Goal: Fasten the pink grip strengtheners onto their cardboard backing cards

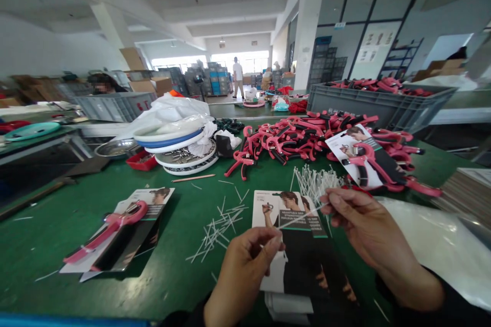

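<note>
A thin white cable tie (pixel 301 218) stretches between my hands. One end is pinched in the fingertips of my left hand (pixel 245 265), the other in those of my right hand (pixel 370 230). Beneath them lies a stack of printed backing cards (pixel 307 260), partly covered by my left hand. Behind my right fingers sits a dense bunch of white cable ties (pixel 316 184); more loose ties (pixel 222 227) are scattered left of the cards. At the left, a pink and black hand grip strengthener (pixel 111 230) rests on its card. Another carded grip strengthener (pixel 370 163) leans on the pile at the right.
A heap of pink and black hand grips (pixel 287 138) covers the table's back, before a grey crate (pixel 376 104) full of more. Stacked round trays (pixel 184 153), a red box (pixel 141 160) and a pencil (pixel 194 178) sit left of it. Plastic bags (pixel 433 235) lie right. Two people are farther off.
</note>
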A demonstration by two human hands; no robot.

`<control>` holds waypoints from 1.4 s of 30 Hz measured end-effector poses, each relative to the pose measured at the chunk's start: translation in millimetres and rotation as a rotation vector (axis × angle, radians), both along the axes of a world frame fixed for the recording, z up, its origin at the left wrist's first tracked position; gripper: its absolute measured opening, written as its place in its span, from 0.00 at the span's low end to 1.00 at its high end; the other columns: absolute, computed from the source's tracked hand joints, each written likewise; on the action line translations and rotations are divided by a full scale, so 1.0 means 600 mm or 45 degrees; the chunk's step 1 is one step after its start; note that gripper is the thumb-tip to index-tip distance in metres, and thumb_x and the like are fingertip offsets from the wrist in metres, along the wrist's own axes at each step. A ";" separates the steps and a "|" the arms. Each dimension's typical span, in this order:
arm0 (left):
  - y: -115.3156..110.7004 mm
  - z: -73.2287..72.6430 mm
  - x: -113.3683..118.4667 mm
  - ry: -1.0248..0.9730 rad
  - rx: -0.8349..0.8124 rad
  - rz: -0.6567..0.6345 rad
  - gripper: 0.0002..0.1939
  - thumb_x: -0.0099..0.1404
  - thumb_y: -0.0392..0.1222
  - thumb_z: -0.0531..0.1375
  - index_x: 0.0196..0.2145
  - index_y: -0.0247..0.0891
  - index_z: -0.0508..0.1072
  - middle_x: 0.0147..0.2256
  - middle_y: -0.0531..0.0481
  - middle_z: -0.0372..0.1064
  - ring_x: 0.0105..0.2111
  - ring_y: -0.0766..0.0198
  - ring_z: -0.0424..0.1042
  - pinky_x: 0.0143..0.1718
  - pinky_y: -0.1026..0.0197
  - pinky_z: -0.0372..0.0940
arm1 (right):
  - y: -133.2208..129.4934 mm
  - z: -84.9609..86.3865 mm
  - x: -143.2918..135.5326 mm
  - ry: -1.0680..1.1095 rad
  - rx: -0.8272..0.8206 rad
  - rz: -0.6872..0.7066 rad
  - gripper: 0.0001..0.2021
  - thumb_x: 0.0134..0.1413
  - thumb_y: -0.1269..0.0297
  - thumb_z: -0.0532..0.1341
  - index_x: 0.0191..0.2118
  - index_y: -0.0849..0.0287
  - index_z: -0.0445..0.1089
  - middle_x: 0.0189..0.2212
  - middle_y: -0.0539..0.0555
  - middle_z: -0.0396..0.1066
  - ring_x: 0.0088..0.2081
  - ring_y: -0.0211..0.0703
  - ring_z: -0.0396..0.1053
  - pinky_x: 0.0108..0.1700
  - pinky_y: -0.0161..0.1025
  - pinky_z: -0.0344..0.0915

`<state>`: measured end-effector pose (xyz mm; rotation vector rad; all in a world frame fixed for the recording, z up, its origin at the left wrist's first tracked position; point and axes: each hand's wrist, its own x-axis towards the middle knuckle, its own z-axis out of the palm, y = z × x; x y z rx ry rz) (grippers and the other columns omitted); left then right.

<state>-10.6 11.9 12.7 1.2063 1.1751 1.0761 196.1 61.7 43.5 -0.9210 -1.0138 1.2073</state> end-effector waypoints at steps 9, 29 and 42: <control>0.000 -0.003 -0.010 -0.349 -0.168 0.027 0.20 0.56 0.55 0.60 0.35 0.34 0.70 0.28 0.52 0.68 0.12 0.81 0.48 0.14 0.69 0.39 | -0.014 0.014 -0.003 -0.084 0.069 0.034 0.09 0.36 0.59 0.71 0.28 0.54 0.76 0.23 0.52 0.75 0.23 0.38 0.72 0.19 0.28 0.66; -0.001 0.031 -0.041 0.709 0.362 -0.354 0.08 0.58 0.40 0.60 0.37 0.41 0.75 0.27 0.53 0.73 0.23 0.67 0.63 0.24 0.66 0.52 | -0.038 0.024 0.013 -1.286 0.034 1.168 0.10 0.53 0.66 0.56 0.30 0.58 0.75 0.22 0.47 0.70 0.24 0.35 0.67 0.26 0.30 0.60; 0.013 -0.014 -0.079 0.201 0.025 -0.319 0.15 0.59 0.47 0.60 0.40 0.36 0.71 0.36 0.46 0.74 0.35 0.61 0.71 0.35 0.63 0.62 | -0.063 0.001 -0.027 -0.859 -0.546 1.111 0.12 0.49 0.56 0.62 0.29 0.61 0.67 0.19 0.46 0.67 0.16 0.27 0.56 0.17 0.24 0.52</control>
